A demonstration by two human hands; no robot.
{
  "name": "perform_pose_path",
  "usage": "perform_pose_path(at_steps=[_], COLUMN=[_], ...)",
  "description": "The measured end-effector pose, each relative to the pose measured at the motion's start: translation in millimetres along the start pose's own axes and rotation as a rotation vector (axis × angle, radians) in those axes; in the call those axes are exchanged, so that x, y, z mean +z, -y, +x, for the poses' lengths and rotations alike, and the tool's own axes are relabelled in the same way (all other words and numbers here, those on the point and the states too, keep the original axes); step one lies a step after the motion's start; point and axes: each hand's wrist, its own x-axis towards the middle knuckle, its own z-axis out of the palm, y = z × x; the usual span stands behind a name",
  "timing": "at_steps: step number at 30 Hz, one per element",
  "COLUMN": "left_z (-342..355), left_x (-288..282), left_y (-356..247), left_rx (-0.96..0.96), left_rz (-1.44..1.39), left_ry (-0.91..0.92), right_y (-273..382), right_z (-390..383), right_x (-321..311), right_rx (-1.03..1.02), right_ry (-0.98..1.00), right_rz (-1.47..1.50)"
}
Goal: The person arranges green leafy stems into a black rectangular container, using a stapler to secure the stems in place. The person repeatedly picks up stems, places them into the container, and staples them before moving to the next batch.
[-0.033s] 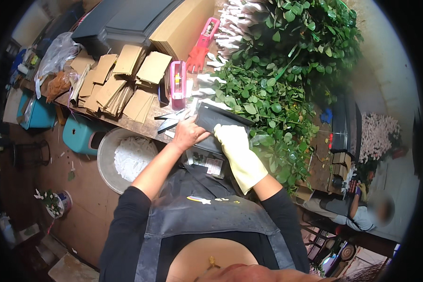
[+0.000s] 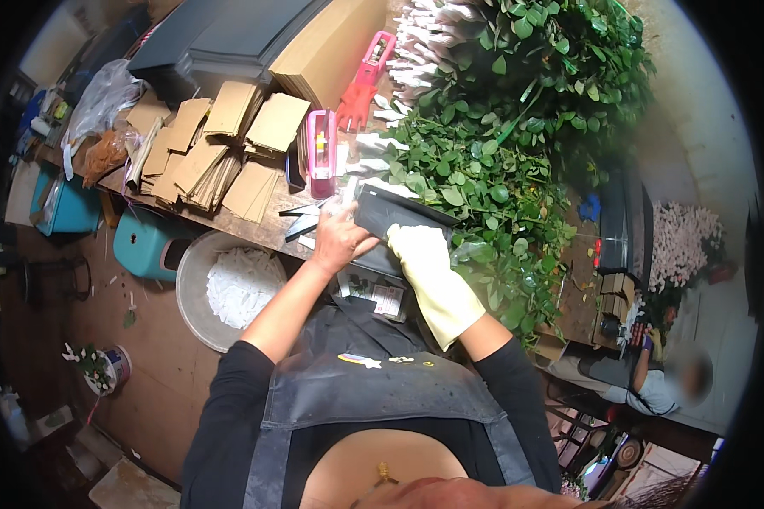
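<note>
A black shallow tray with a raised far edge lies on the table's front edge before me. My left hand, bare, is at the tray's left side, its fingertips pinched around a small white strip that sticks up. My right hand wears a pale yellow rubber glove and rests over the tray's near right part. Its fingers are curled in, and what they grip, if anything, is hidden. Scissors-like black and silver blades lie left of my left hand. Leafy green stems spread beyond the tray.
Stacks of brown cardboard pieces and a pink tape dispenser stand on the table. Flower bundles with white wrapped heads lie at the back. A round bin of white scraps stands at left. Another person is at far right.
My left hand has shifted slightly, and the white strip now stands up more plainly above its fingertips. My gloved right hand and the tray look unmoved.
</note>
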Motion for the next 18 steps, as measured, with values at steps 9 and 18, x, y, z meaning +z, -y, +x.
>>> perform_pose_path(at_steps=[9, 18], left_z=[-88, -25], left_x=[-13, -30], left_y=[65, 104], left_rx=[-0.396, -0.486], left_rz=[0.231, 0.198], left_ry=[0.059, 0.949], right_y=[17, 31], right_z=[-8, -18], right_x=[-6, -2], right_rx=[0.026, 0.027], right_ry=[0.238, 0.275], right_rz=[-0.286, -0.535])
